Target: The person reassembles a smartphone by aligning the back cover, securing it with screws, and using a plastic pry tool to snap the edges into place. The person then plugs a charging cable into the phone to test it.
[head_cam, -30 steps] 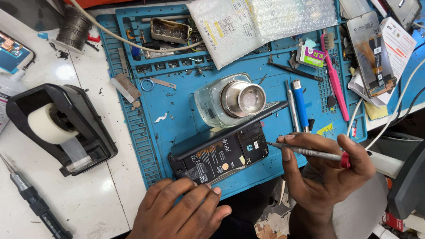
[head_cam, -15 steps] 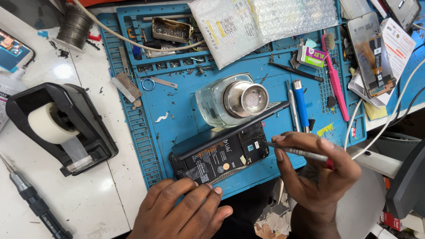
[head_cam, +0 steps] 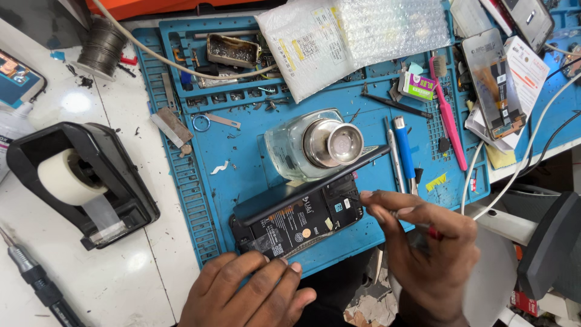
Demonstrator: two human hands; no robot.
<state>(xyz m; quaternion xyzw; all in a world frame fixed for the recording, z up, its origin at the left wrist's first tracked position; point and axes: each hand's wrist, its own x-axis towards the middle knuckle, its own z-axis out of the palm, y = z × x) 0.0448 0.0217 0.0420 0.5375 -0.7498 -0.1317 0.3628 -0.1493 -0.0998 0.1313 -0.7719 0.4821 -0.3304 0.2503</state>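
An opened black phone (head_cam: 296, 223) lies on the blue work mat (head_cam: 242, 151), its back panel (head_cam: 308, 184) propped up along its far edge. My left hand (head_cam: 245, 290) presses on the phone's near left end with fingers flat. My right hand (head_cam: 423, 242) grips a thin metal tool with a red handle (head_cam: 433, 232); the tip touches the phone's right end, near its upper right corner. A clear glass bottle with a metal pump top (head_cam: 318, 144) stands just behind the phone.
A black tape dispenser (head_cam: 78, 181) sits left of the mat. A screwdriver (head_cam: 36, 278) lies at the bottom left. Blue and silver pens (head_cam: 402, 154), a pink brush (head_cam: 448, 115), a bubble-wrap bag (head_cam: 357, 36) and a solder spool (head_cam: 103, 45) are also around.
My right hand has swung the tool leftward so its tip now reaches the phone's right end. My left hand stays on the phone.
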